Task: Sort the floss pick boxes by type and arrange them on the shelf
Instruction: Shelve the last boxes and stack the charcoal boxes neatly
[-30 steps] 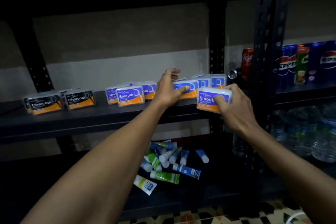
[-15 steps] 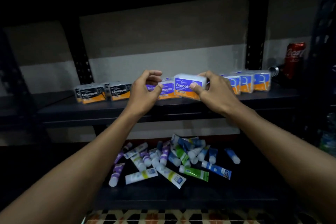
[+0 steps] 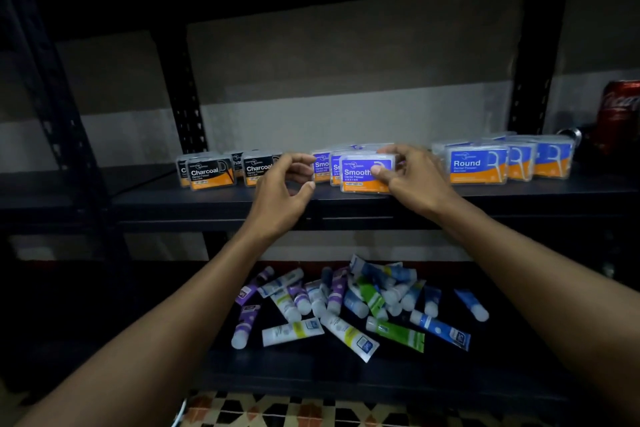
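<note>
Floss pick boxes stand in a row on the dark middle shelf [image 3: 214, 199]. Black Charcoal boxes [image 3: 210, 173] are at the left, purple Smooth boxes [image 3: 322, 166] in the middle, blue Round boxes [image 3: 477, 165] at the right. My right hand [image 3: 412, 173] pinches one Smooth box [image 3: 362, 174] by its right end, its base at the shelf surface in front of the other Smooth boxes. My left hand [image 3: 284, 189] hovers just left of it with fingers curled and nothing in them.
A red cola can [image 3: 618, 114] stands at the shelf's far right. Several toothpaste tubes [image 3: 341, 305] lie in a heap on the lower shelf. Black perforated uprights [image 3: 183, 104] frame the bay. Patterned floor tiles [image 3: 311, 409] show below.
The view has swung left. My right hand has carried the Smooth box left and down to the Smooth group. My left hand has let go of the shelf boxes and hangs free.
</note>
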